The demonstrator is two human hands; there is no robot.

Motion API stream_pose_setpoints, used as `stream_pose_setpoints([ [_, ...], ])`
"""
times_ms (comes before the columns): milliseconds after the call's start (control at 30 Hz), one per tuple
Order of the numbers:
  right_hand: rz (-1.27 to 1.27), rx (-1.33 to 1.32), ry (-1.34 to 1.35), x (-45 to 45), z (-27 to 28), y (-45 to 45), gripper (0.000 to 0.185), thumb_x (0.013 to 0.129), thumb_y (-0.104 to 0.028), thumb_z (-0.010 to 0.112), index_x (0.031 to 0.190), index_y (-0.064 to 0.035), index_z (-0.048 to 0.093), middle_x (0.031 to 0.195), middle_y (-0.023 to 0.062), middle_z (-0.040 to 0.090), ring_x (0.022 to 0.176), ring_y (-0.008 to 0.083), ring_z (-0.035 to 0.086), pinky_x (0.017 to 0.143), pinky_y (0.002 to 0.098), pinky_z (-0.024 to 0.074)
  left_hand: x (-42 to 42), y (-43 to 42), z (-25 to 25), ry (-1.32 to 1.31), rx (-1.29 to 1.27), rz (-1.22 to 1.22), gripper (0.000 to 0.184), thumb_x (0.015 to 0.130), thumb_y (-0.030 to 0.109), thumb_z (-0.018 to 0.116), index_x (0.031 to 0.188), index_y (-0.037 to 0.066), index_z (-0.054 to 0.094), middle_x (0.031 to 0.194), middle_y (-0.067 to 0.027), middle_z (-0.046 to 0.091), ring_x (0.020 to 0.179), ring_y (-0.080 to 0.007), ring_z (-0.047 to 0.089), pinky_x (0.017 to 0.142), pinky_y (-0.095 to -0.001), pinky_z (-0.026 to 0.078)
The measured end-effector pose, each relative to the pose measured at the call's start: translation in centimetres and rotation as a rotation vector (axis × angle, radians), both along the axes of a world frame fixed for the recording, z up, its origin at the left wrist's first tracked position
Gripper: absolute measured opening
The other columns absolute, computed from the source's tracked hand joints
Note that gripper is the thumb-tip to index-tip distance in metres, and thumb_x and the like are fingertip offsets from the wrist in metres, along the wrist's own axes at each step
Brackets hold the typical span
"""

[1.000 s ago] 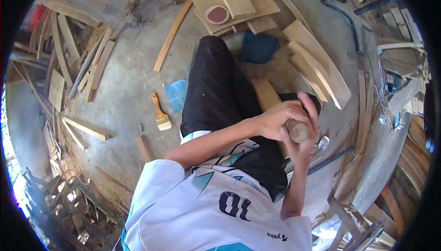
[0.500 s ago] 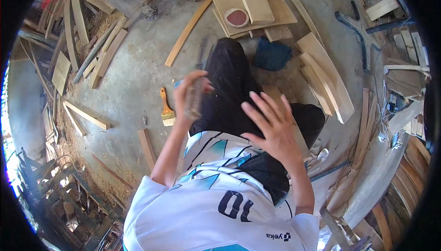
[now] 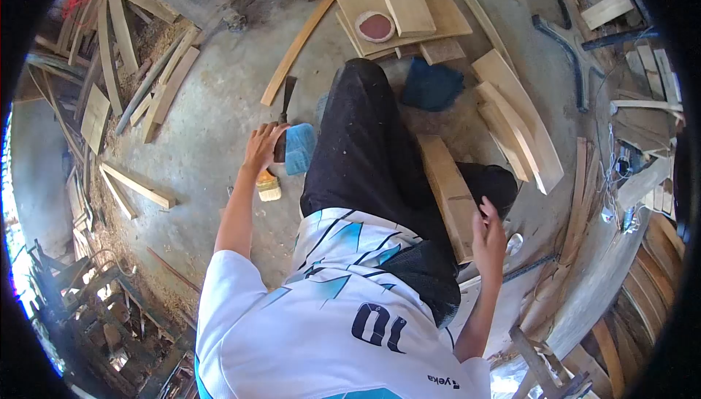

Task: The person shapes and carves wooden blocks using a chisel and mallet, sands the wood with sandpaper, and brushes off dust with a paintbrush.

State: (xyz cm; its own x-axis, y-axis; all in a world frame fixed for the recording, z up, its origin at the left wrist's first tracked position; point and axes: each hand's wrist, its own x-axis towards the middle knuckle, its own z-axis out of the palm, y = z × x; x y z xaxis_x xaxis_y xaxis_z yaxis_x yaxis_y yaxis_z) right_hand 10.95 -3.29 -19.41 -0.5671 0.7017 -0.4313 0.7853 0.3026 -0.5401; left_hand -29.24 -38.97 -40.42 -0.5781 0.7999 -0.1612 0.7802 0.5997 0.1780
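My left hand (image 3: 261, 149) is closed over the brown handle of a long tool (image 3: 289, 96) on the floor, its flat dark blade pointing away from me. Beside it lies a light blue cloth or sheet (image 3: 300, 148), touching the handle area. A paintbrush (image 3: 269, 186) lies just below, partly hidden by my left hand and forearm. My right hand (image 3: 490, 237) is empty with its fingers loosely apart, next to the near end of a wooden board (image 3: 447, 191). That board lies between my legs and has a dark mark across it.
Ahead, a wide board (image 3: 453, 19) bears a thick wood block (image 3: 407, 9) and a round dish of reddish material (image 3: 374, 27). A dark blue cloth (image 3: 432, 83) lies nearer. Curved planks (image 3: 529, 132) are on the right; scrap wood (image 3: 109, 56) is piled on the left.
The tool, first upright between both hands over the board, has moved left in my left hand and down to the floor. My right hand let go, spread out, then moved right beside the board.
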Motion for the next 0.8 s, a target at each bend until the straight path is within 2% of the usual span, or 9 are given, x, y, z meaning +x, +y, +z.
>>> stream_pose_setpoints([
  [133, -0.127, 0.231, 0.363, 1.8, -1.3, -2.3, 0.049, 0.098, -0.028, 0.053, 0.138, -0.0007, 0.048, 0.125, 0.0193, 0.06, 0.111, 0.029, 0.059, 0.097, 0.0415, 0.0453, 2.4, -0.6, 0.8, 0.023, 0.217, 0.366, 0.062, 0.08, 0.0, 0.059, 0.138, 0.017, 0.046, 0.132, -0.0117, 0.052, 0.124, -0.034, 0.049, 0.1, -0.0443, 0.042],
  [267, -0.056, 0.493, 0.525, 3.9, -3.1, -4.6, 0.072, 0.081, -0.023, 0.067, 0.142, 0.0009, 0.037, 0.131, 0.0205, 0.05, 0.115, 0.0329, 0.055, 0.103, 0.044, 0.0423, 2.9, 1.6, 0.9, 0.013, 0.265, 0.319, 0.047, 0.081, 0.007, 0.067, 0.126, 0.014, 0.057, 0.128, -0.0106, 0.056, 0.121, -0.0323, 0.052, 0.097, -0.0467, 0.043],
  [367, -0.091, 0.331, 0.418, 5.5, -3.9, -4.9, 0.09, 0.068, -0.019, 0.078, 0.143, -0.0007, 0.032, 0.131, 0.0203, 0.045, 0.122, 0.0343, 0.047, 0.109, 0.0461, 0.0364, 0.2, 8.1, 2.0, 0.013, 0.542, 0.379, 0.029, 0.086, 0.012, 0.067, 0.114, 0.009, 0.063, 0.113, -0.0138, 0.064, 0.103, -0.0334, 0.062, 0.086, -0.0436, 0.048],
  [433, -0.037, 0.403, 0.447, 6.6, -5.1, -4.2, 0.107, 0.057, -0.031, 0.09, 0.141, -0.0007, 0.032, 0.13, 0.0199, 0.045, 0.12, 0.0341, 0.048, 0.107, 0.0474, 0.0374, -2.1, 14.2, 3.1, -0.225, 0.785, 0.524, 0.027, 0.089, 0.019, 0.07, 0.111, 0.006, 0.064, 0.111, -0.0169, 0.065, 0.096, -0.0347, 0.064, 0.083, -0.0434, 0.049],
  [500, 0.139, 0.598, 0.363, 6.7, -5.2, -3.9, 0.114, 0.052, -0.029, 0.093, 0.142, -0.0013, 0.029, 0.132, 0.019, 0.044, 0.122, 0.0335, 0.047, 0.107, 0.0479, 0.0364, -5.2, 19.9, 4.1, -0.372, 0.817, 0.554, 0.043, 0.089, 0.036, 0.072, 0.115, 0.004, 0.062, 0.111, -0.019, 0.066, 0.095, -0.0344, 0.065, 0.085, -0.0438, 0.049],
  [600, -0.175, 0.484, 0.509, 6.8, -7.6, -5.3, 0.116, 0.052, -0.025, 0.09, 0.145, 0.0009, 0.025, 0.138, 0.0195, 0.04, 0.129, 0.0354, 0.042, 0.113, 0.0459, 0.0297, -8.6, 27.5, 4.1, -0.157, 0.644, 0.519, 0.068, 0.083, 0.055, 0.071, 0.125, 0.003, 0.056, 0.121, -0.0203, 0.06, 0.109, -0.0375, 0.06, 0.092, -0.0451, 0.048],
  [633, -0.102, 0.531, 0.467, 7.4, -7.6, -5.2, 0.118, 0.053, -0.026, 0.09, 0.146, 0.0016, 0.022, 0.138, 0.0198, 0.04, 0.129, 0.0351, 0.041, 0.114, 0.0456, 0.0286, -9.2, 29.2, 3.6, -0.06, 0.587, 0.498, 0.075, 0.081, 0.06, 0.07, 0.128, 0.003, 0.054, 0.126, -0.0205, 0.057, 0.115, -0.0391, 0.056, 0.095, -0.0465, 0.047],
  [733, -0.242, 0.412, 0.593, 8.0, -9.5, -6.0, 0.125, 0.053, -0.033, 0.093, 0.148, 0.0011, 0.019, 0.138, 0.0195, 0.04, 0.128, 0.0331, 0.042, 0.112, 0.0454, 0.0291, -10.3, 32.4, 3.0, -0.046, 0.41, 0.428, 0.079, 0.076, 0.054, 0.077, 0.135, 0.008, 0.052, 0.139, -0.0188, 0.047, 0.127, -0.0405, 0.048, 0.1, -0.0508, 0.045],
  [800, -0.284, 0.372, 0.618, 7.9, -9.6, -6.2, 0.125, 0.054, -0.039, 0.093, 0.148, 0.0008, 0.02, 0.137, 0.0188, 0.042, 0.127, 0.0325, 0.043, 0.112, 0.0452, 0.0297, -10.2, 33.2, 1.8, -0.03, 0.466, 0.485, 0.075, 0.071, 0.051, 0.082, 0.127, 0.008, 0.057, 0.133, -0.0165, 0.054, 0.124, -0.0384, 0.05, 0.1, -0.0497, 0.045],
])
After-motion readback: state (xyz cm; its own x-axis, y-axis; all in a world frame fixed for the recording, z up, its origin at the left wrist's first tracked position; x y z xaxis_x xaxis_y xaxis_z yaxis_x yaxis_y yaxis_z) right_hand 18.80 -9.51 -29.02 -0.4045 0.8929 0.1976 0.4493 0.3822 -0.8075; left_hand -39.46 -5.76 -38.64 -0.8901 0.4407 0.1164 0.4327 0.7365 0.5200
